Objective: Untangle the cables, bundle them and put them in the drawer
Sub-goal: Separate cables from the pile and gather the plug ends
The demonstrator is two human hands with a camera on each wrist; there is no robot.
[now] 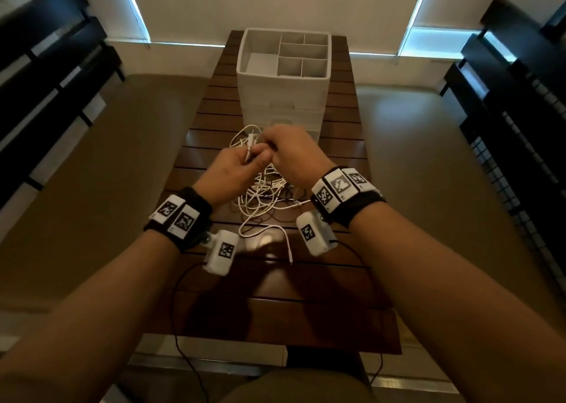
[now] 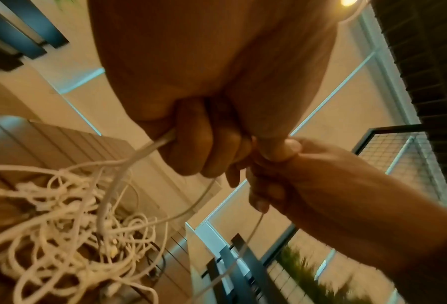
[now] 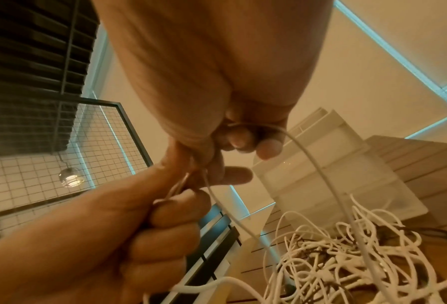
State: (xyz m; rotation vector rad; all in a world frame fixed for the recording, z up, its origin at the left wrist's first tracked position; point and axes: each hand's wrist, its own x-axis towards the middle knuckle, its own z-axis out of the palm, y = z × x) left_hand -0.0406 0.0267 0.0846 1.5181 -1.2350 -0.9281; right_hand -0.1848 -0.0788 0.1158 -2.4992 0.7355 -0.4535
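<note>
Untangling step. Left hand (image 1: 232, 165) fist-grips white cable ends, right hand (image 1: 294, 148) pinches a strand right beside it. Cable tangle (image 1: 263, 188) on bench (image 1: 337, 145) under both hands. Next, I'd guess: pull one free w/o tightening knots. Drawer unit (image 1: 283, 96) beyond hands.

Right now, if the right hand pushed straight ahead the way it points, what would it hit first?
Probably the left hand: the right hand points toward it, fingertips almost meeting over the pinched white cable. Beyond stands the white drawer unit; depth is unclear.
</note>
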